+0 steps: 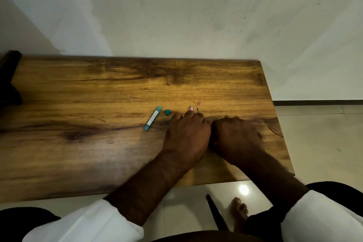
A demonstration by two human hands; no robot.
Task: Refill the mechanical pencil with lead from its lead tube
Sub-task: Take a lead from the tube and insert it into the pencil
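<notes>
- White sleeves (92, 220) sit closest to my view, both forearms reaching over the near edge of the worktop (78, 94).
- My left hand (186, 135) is curled with its fingers down on the wood; a pink tip of the pencil (191, 108) pokes out past its fingertips, so it seems closed around the pencil.
- My right hand (235, 135) is bunched tight against the left; I cannot tell what it holds, if anything.
- Just left of the left hand lies the teal lead tube (153, 118), flat and slanted, with its teal cap (167, 112) apart beside its far end.
- Beyond the fingertips lie a small pink piece (198, 102) and a tiny dark bit (198, 109).
- Two thin dark leads (133, 97) lie loose farther left.
- Below the worktop edge a bare foot (238, 210) rests on the floor (186, 198).
</notes>
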